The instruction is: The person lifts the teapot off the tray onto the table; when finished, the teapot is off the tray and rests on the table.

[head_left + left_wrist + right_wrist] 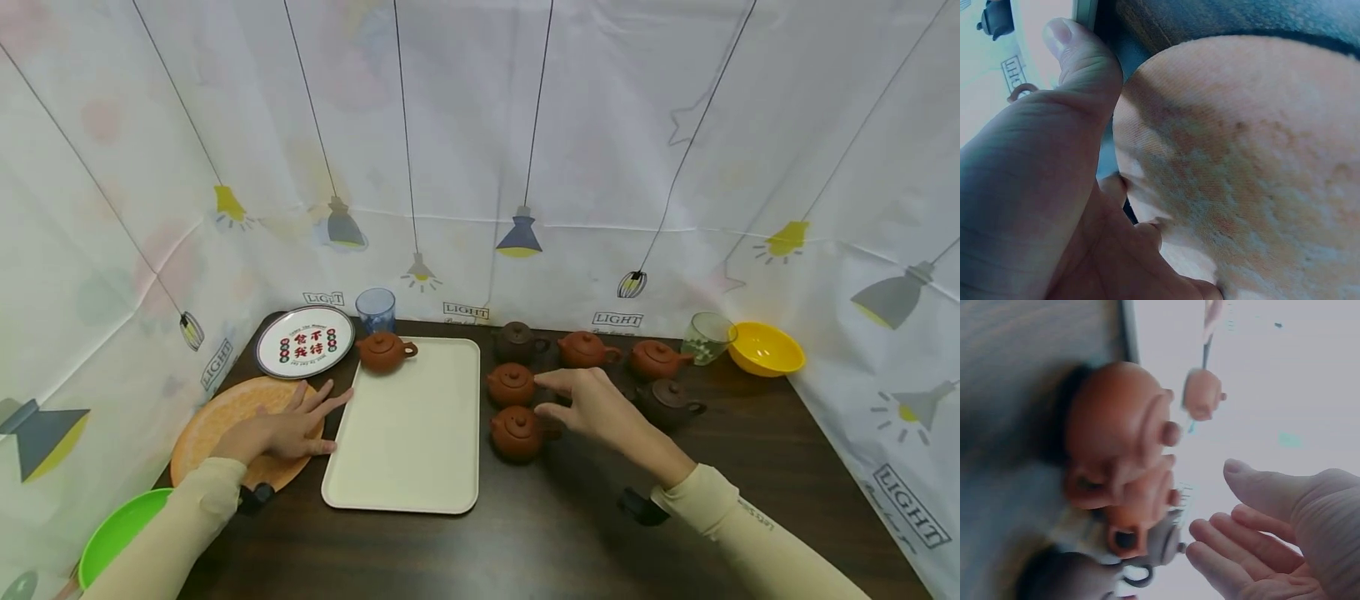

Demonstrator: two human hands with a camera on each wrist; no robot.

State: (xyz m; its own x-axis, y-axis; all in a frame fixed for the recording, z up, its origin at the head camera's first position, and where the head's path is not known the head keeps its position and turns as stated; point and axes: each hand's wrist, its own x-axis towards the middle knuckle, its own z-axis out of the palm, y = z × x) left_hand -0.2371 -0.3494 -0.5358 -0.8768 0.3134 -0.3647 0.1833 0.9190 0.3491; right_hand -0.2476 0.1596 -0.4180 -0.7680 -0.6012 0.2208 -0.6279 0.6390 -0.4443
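My left hand [277, 429] is spread over a round orange mat [217, 417], its thumb and fingertips at the left edge of a cream tray [408, 433]. One red-brown teapot [382, 354] sits at the tray's far left corner. To the right of the tray, my right hand [600, 408] hovers with thumb and fingers apart and nothing between them. Nearest its fingertips is a red-brown teapot [512, 386]; another [516, 435] stands just in front. In the right wrist view the front teapot [1116, 419] looks blurred, apart from the hand.
Behind the right hand stand a dark teapot [517, 343] and two red-brown teapots [585, 350]; another dark teapot [667, 406] is beside the forearm. A green glass [707, 340] and yellow bowl [765, 350] are far right. A lettered plate [306, 342], blue glass [377, 312] and green bowl [112, 533] are left.
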